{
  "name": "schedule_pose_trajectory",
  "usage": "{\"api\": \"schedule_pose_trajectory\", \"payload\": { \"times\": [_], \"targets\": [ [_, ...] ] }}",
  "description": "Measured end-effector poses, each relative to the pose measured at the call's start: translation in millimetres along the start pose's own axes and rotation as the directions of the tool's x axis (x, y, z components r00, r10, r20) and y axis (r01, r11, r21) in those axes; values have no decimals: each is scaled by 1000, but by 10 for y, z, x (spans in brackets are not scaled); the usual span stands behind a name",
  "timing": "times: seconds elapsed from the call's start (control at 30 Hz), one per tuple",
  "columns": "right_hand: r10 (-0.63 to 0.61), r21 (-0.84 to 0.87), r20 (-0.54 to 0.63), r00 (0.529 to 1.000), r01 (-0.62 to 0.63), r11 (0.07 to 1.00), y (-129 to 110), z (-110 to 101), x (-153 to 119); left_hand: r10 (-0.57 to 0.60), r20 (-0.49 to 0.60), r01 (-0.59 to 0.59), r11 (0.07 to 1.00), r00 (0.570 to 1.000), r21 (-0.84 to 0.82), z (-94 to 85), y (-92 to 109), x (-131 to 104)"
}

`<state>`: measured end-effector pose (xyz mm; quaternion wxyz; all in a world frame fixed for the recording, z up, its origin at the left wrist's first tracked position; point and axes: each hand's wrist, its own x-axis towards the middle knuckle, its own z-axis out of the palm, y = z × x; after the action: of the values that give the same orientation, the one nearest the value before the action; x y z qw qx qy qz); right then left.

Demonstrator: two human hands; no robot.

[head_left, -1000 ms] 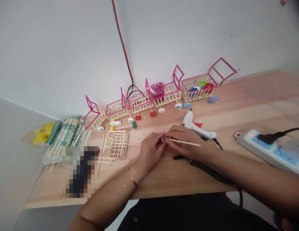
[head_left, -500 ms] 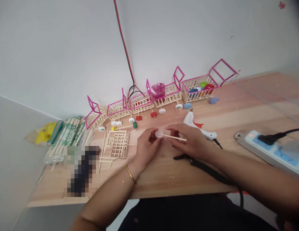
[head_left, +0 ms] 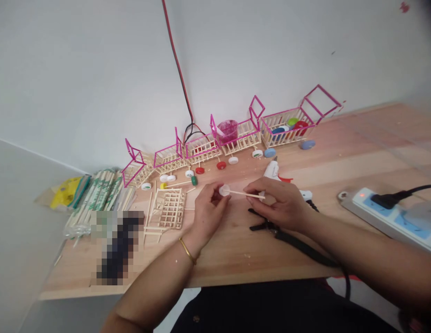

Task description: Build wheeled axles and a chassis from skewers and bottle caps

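My left hand (head_left: 211, 209) pinches a translucent white bottle cap (head_left: 223, 190) between thumb and fingers. A thin wooden stick (head_left: 238, 193) runs from this cap to the right, like an axle. At the stick's far end, my right hand (head_left: 274, 200) is closed, its thumb and fingers around a pale translucent piece (head_left: 261, 194) that looks like a second cap, partly hidden by the fingers. Behind the right hand lies a white hot glue gun (head_left: 271, 170). Black-handled pliers (head_left: 267, 225) rest on the table below that hand.
Along the wall stands a row of stick carts with magenta rims (head_left: 201, 147) and bottle-cap wheels; one holds a pink cup (head_left: 228, 132). A stick lattice (head_left: 171, 208), bundled sticks (head_left: 97, 194) and a blurred dark object (head_left: 120, 249) lie left. A power strip (head_left: 392, 210) sits right.
My right hand has shifted from beside the left-hand cap to the stick's right end. My left hand has moved slightly left with the cap and stick.
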<state>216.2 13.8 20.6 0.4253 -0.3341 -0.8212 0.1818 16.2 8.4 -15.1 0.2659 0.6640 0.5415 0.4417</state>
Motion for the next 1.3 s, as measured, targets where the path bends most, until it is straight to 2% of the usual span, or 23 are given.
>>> {"api": "schedule_pose_trajectory", "payload": {
  "times": [0.13, 0.27, 0.47, 0.6, 0.7, 0.83, 0.93, 1.07, 1.17, 1.3],
  "targets": [
    [5, -35, -50, 999, -7, 999, 21, -9, -4, 14, -23, -13, 999, 1000, 40, -14, 8, 8],
    [84, -107, -63, 994, -90, 990, 77, -9, 17, 28, -35, -25, 996, 999, 90, -49, 28, 21],
    [90, -250, 94, 992, -64, 966, 234, 16, 9, 58, -65, -47, 987, 996, 157, -105, 53, 50],
    [102, -299, 189, 977, -41, 953, 293, 13, 2, 32, -69, -28, 998, 997, 50, -104, 31, 42],
    [104, -257, 159, 982, -61, 965, 289, -10, 17, -37, -61, 30, 992, 997, -122, -82, 21, 24],
    [133, -153, 103, 986, -116, 981, 247, -40, 44, -125, -56, 97, 931, 991, -352, -44, 37, 15],
    [149, -88, 98, 984, -140, 986, 220, -45, 49, -192, 13, 177, 874, 981, -453, -25, 44, 22],
    [142, -13, 136, 980, -142, 990, 196, -29, 37, -226, 185, 287, 837, 957, -466, -29, 61, 7],
    [114, 19, 179, 977, -119, 993, 165, -3, 29, -169, 265, 276, 852, 949, -444, -39, 92, -25],
    [65, 7, 269, 961, -69, 998, 92, 33, 35, -123, 287, 249, 852, 950, -460, -28, 108, -60]
  ]
}}
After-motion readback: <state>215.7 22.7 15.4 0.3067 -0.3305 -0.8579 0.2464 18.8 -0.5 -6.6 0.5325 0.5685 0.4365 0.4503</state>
